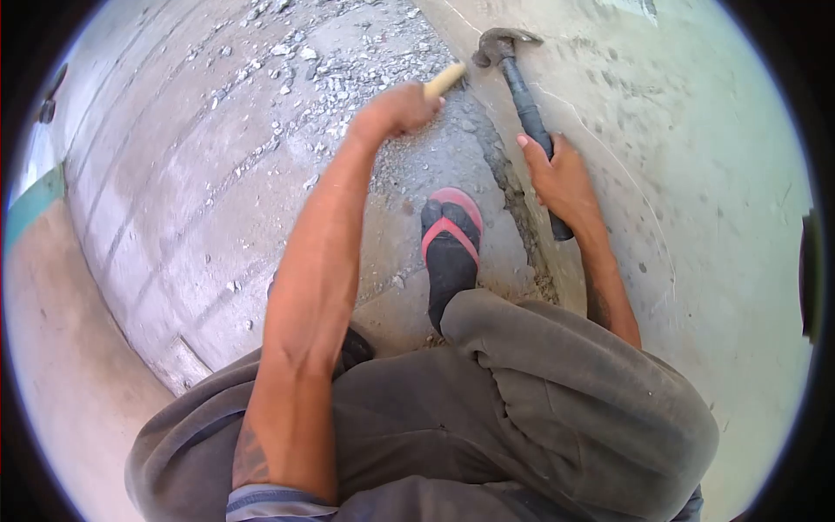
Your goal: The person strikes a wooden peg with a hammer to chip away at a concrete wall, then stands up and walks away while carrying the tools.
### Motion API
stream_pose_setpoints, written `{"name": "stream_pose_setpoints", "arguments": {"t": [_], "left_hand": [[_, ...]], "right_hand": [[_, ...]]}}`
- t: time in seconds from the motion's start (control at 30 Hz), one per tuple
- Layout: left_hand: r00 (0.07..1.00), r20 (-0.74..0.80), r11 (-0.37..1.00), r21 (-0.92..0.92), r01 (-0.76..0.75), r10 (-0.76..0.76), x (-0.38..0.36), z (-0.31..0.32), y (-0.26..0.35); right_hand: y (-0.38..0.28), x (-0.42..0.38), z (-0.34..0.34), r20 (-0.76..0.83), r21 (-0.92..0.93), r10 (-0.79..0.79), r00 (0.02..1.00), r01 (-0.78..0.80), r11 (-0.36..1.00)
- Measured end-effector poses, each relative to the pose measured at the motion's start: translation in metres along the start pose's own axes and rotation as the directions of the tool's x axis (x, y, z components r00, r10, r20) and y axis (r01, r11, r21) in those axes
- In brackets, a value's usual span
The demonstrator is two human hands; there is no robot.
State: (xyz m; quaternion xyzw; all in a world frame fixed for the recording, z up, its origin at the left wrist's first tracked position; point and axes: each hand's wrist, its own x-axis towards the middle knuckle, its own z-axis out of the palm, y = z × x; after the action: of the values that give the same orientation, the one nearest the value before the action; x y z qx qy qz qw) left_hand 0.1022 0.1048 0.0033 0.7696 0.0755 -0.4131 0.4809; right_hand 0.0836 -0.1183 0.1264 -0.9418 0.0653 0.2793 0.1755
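Observation:
My left hand [402, 111] is closed around a short, pale yellow stick-like handle [446, 80]; its rounded end sticks out past the thumb side, and the rest is hidden in the fist. On the right, my right hand [564, 181] grips a claw hammer [525, 103] by its dark handle. The worn metal head points away from me, near the wall surface. Between the hands, a rough broken groove [513, 196] runs along the edge where floor and wall meet.
Grey rubble [348, 65] lies scattered over the concrete floor [200, 165] ahead and to the left. My foot in a pink-strapped flip-flop [451, 228] stands beside the groove. A plain plastered wall [696, 174] rises on the right.

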Motion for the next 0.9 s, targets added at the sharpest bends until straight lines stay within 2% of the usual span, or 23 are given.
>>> {"name": "stream_pose_setpoints", "arguments": {"t": [0.07,0.27,0.37,0.43,0.47,0.5,0.57,0.67,0.73,0.8,0.9], "left_hand": [[0.949,-0.246,0.979,0.100,-0.177,0.197,0.031,0.049,-0.032],[0.917,-0.329,0.966,-0.050,-0.255,0.226,0.024,0.068,-0.040],[0.911,-0.359,0.970,-0.058,-0.238,0.202,0.021,0.080,-0.036],[0.902,-0.391,0.969,-0.085,-0.232,0.182,0.021,0.090,-0.035],[0.900,-0.403,0.969,-0.103,-0.225,0.166,0.021,0.099,-0.035],[0.929,-0.359,0.980,-0.132,-0.147,0.091,0.010,0.097,-0.024],[0.920,-0.386,0.976,-0.169,-0.138,0.064,0.006,0.107,-0.022],[0.906,-0.423,0.978,-0.174,-0.119,0.035,0.007,0.120,-0.018],[0.884,-0.465,0.986,-0.123,-0.116,0.046,0.010,0.126,-0.021],[0.921,-0.390,0.981,-0.181,-0.064,-0.012,0.011,0.126,-0.019],[0.947,-0.318,0.975,-0.218,-0.031,-0.041,0.014,0.121,-0.018]], "right_hand": [[-0.005,0.001,-0.002,-0.018,-0.035,-0.025,1.000,0.025,0.999],[-0.048,-0.014,-0.024,-0.172,0.018,-0.150,0.974,0.155,0.988],[-0.067,-0.023,-0.026,-0.233,0.077,-0.224,0.946,0.247,0.966],[-0.070,-0.025,-0.021,-0.276,0.025,-0.344,0.898,0.364,0.931],[-0.069,-0.027,-0.017,-0.290,-0.003,-0.400,0.870,0.417,0.909],[-0.064,-0.027,-0.010,-0.247,-0.082,-0.406,0.880,0.399,0.913],[-0.043,-0.016,0.007,-0.173,-0.245,-0.417,0.892,0.372,0.896],[0.003,0.014,0.024,0.009,-0.552,-0.350,0.937,0.297,0.779],[-0.026,0.006,0.015,-0.039,-0.506,-0.385,0.922,0.314,0.803],[-0.063,-0.010,-0.001,-0.100,-0.399,-0.425,0.900,0.354,0.846],[-0.105,-0.028,-0.013,-0.271,-0.265,-0.573,0.774,0.513,0.817]]}}
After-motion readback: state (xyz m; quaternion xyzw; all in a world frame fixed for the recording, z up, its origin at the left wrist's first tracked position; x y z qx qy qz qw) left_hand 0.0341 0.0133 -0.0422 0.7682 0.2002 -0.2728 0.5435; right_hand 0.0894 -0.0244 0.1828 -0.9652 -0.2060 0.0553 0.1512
